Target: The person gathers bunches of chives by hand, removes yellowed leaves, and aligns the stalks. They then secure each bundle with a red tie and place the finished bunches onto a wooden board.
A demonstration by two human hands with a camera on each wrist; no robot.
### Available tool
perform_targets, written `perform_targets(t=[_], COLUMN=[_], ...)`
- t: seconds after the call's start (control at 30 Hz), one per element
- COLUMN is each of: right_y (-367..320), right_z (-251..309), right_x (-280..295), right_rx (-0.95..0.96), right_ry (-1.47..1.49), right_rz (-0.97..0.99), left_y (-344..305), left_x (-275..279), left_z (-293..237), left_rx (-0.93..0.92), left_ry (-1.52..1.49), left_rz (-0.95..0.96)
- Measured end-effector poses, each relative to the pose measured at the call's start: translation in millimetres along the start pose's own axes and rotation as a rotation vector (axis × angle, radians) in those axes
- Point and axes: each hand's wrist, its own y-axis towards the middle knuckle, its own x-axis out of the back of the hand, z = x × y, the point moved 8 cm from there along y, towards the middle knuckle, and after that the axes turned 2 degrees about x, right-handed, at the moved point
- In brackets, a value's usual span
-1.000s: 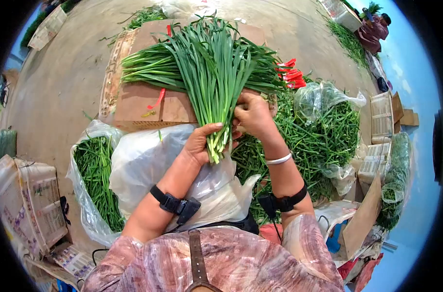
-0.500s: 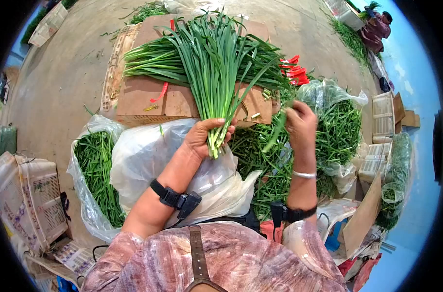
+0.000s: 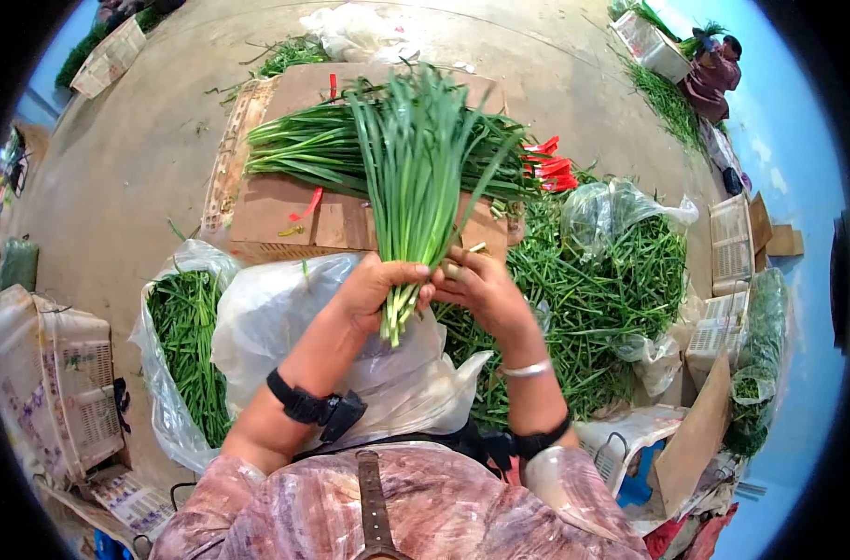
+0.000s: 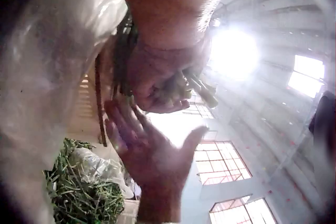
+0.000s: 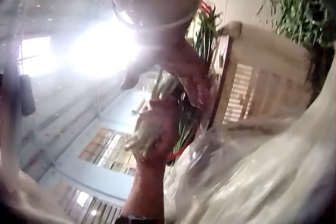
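The left hand (image 3: 367, 289) grips a bunch of long green leafy stalks (image 3: 411, 187) near its pale cut ends, the leaves fanning away from the body. At the bunch's right side is the right hand (image 3: 486, 291), its fingertips at the stalks beside the left fingers. In the left wrist view the right hand (image 4: 152, 155) shows its palm with fingers extended, thumb apart, next to the gripping left hand (image 4: 163, 82). Beyond the bunch, more stalks (image 3: 304, 149) lie crosswise on a cardboard-topped crate (image 3: 276, 219).
Red ties (image 3: 554, 168) lie at the crate's right edge. A large heap of loose greens (image 3: 612, 289) is on the right, a plastic bag of greens (image 3: 187, 336) on the left. White plastic (image 3: 285, 317) covers the lap. Another person (image 3: 711, 79) is at the far right.
The right hand moved out right with a loose green leaf, then came back to the bunch without that leaf visible. The left hand keeps its grip, now slightly lower and nearer the body.
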Motion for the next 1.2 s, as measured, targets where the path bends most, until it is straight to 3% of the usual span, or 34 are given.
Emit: perform_targets(t=[0.03, 0.07, 0.13, 0.27, 0.33, 0.4, 0.43, 0.5, 0.53, 0.57, 0.6, 0.63, 0.67, 0.73, 0.77, 0.83, 0.87, 0.93, 0.97, 1.0, 1.07, 1.1, 1.13, 1.17, 1.2], right_y=[16, 19, 31, 28, 37, 36, 40, 42, 44, 45, 46, 54, 62, 72, 77, 104, 100, 115, 119, 127, 127, 122, 112, 117, 109], right_z=[-19, -6, 2, 6, 10, 42, 63, 106, 123, 142, 157, 161, 165, 163, 156, 122, 120, 106, 104, 102, 114, 123, 130, 126, 126], right_x=[0, -21, -59, -72, -61, -67, -67, -68, -73, -74, -76, -73, -73, -70, -66, -43, -47, -28, -23, -15, -19, -19, -18, -1, 1], right_rx=[-0.166, -0.046, 0.035, 0.081, 0.098, 0.144, 0.246, 0.373, 0.413, 0.547, 0.681, 0.678, 0.703, 0.731, 0.739, 0.685, 0.813, 0.976, 0.976, 0.907, 0.712, 0.783, 0.92, 1.014, 0.892], right_ry=[-0.081, 0.151, 0.693, 0.667, 0.351, 0.281, 0.194, -0.036, -0.136, -0.273, -0.411, -0.412, -0.498, -0.584, -0.585, -0.675, -0.746, -1.096, -1.092, -1.055, -0.869, -0.97, -0.809, -0.689, -0.715], right_rz=[0.087, 0.215, 0.177, 0.211, 0.247, 0.234, 0.22, 0.126, 0.208, 0.181, 0.153, 0.156, 0.166, 0.179, 0.217, 0.213, 0.198, 0.05, 0.059, 0.059, 0.004, -0.075, -0.146, -0.163, -0.147], left_y=[-9, -17, -28, -37, -32, -22, -20, -5, -11, -17, -9, -15, -23, -15, 2, 27, 34, 54, 57, 47, 72, 71, 71, 85, 95], left_x=[-9, -14, -9, 5, 5, -14, -24, -33, -65, -97, -112, -139, -158, -159, -144, -111, -103, -81, -81, -92, -88, -101, -114, -133, -146], left_z=[1, 5, 22, 30, 23, 2, -28, -78, -106, -133, -160, -167, -177, -169, -165, -157, -151, -148, -148, -154, -155, -157, -156, -151, -145], left_rx=[0.01, 0.019, 0.067, 0.146, 0.176, 0.092, -0.147, -0.185, -0.307, -0.443, -0.742, -0.741, -1.048, -0.693, -0.694, -1.181, -1.182, -0.969, -0.874, -0.995, -0.881, -0.897, -0.906, -1.054, -1.194], left_ry=[0.126, 0.25, 0.287, 0.291, 0.334, 0.678, 0.994, 1.322, 1.101, 1.106, 1.317, 1.189, 1.226, 1.48, 1.479, 1.602, 1.595, 1.316, 1.071, 1.147, 0.944, 1.032, 1.115, 1.204, 1.29], left_rz=[0.027, 0.052, 0.103, 0.101, 0.104, 0.209, 0.173, 0.165, 0.178, 0.176, 0.209, 0.268, 0.244, 0.06, 0.058, 0.051, 0.046, 0.016, 0.049, 0.021, 0.006, -0.026, -0.058, 0.066, 0.199])
